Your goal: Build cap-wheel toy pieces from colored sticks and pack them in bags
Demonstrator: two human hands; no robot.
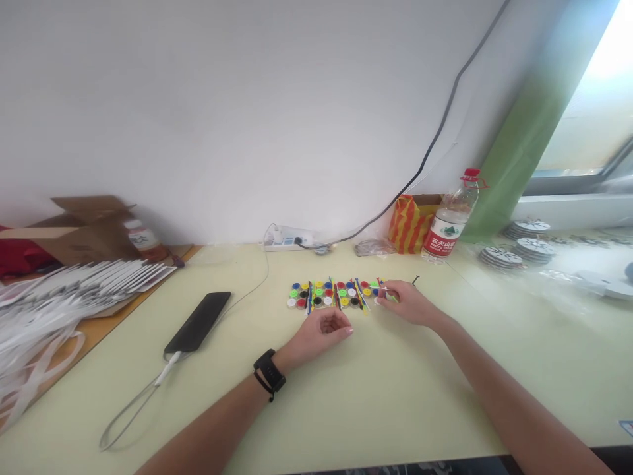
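Note:
Small round coloured discs [343, 293] sit in several close groups on the table, in red, blue, yellow, green, black and white. Bundles of thin coloured plastic strips [360, 295] lie between the groups. My right hand [409, 303] is over the right end of the discs, thumb and fingers pinched on a thin white strip [376, 287]. Just in front of the discs, my left hand [324, 332] rests with fingers loosely curled and a hollow showing between thumb and fingers; nothing is visible in it. A black watch [270, 371] is on the left wrist.
A black phone [198, 322] on a white cable lies left. Behind are a power strip [289, 238], a striped bag [407, 224] and a large water bottle [451, 221]. Stacked round plates [500, 257] stand right; white strapped items [74, 297] and a cardboard box [91, 231] are left.

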